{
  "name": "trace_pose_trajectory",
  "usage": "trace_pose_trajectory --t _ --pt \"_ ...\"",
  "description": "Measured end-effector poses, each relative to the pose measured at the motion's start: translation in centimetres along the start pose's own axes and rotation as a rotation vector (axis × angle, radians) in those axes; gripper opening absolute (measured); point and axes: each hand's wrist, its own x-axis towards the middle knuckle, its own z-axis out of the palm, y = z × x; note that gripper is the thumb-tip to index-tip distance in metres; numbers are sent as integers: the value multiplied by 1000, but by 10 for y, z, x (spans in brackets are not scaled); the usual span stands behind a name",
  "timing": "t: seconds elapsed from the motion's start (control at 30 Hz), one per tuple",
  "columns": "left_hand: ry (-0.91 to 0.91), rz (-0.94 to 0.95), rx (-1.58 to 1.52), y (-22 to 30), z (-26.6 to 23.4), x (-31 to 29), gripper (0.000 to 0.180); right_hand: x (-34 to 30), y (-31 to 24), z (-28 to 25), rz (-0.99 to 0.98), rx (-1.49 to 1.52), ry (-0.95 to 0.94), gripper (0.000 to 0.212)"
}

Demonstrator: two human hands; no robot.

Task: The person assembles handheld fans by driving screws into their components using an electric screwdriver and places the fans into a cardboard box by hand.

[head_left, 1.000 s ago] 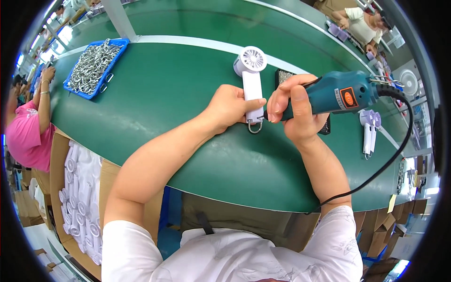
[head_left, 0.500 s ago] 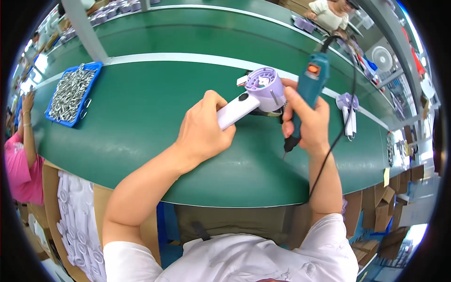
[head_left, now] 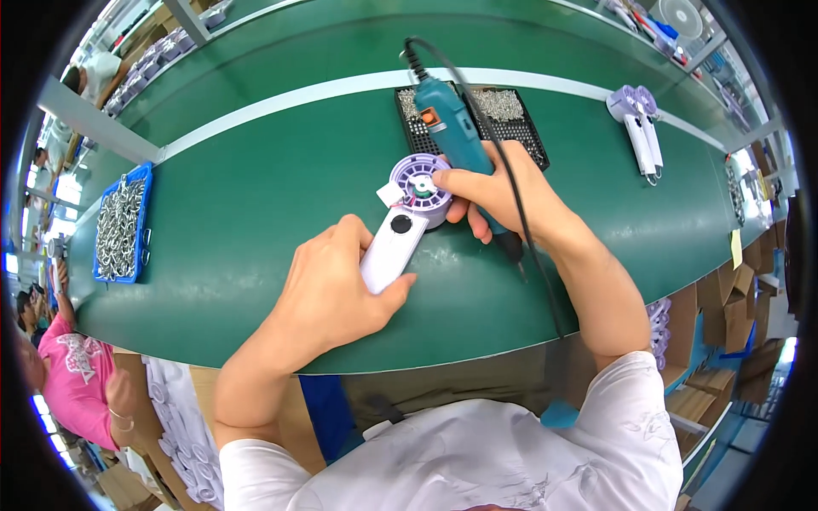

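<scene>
My left hand [head_left: 336, 277] is closed round the white handle of a small handheld fan [head_left: 394, 251]. The fan's round lilac head is open on top and shows a motor hub, with a small white piece and thin wires at its side. In my right hand [head_left: 511, 192] is a teal electric screwdriver [head_left: 456, 128], its black tip pointing down toward me and off to the right of the fan. The right thumb lies over the fan head's rim, seemingly touching it. A black cord loops from the screwdriver's top down past my right wrist.
Behind the screwdriver sits a black tray of small screws [head_left: 503, 106]. A blue tray of metal clips [head_left: 121, 226] stands at the left. Two more lilac and white fans [head_left: 639, 128] lie at the right. White parts fill a carton [head_left: 183, 426] below left; a person in pink [head_left: 81, 383] is beside it.
The fan has come down and left and turned so its open head faces up more. The screwdriver moved left with it, still in my right hand. My view has shifted, showing the screw tray.
</scene>
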Motion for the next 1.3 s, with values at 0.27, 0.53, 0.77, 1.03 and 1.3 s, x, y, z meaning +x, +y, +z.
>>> trace_pose_trajectory --t 0.27,0.53,0.77,1.03,1.3 --pt "-170 -131 -170 -7 0 7 40 6 7 8 68 25 -21 38" --pt "-57 221 -465 -55 -26 43 83 6 9 16 35 77 -46 39" --pt "-120 326 -602 -68 4 57 76 5 14 20 16 153 -20 41" --pt "-39 264 -610 -61 6 62 64 2 6 20 1 81 5 43" --pt "-50 258 -588 -64 8 64 64 -16 -6 34 -329 -149 134 47"
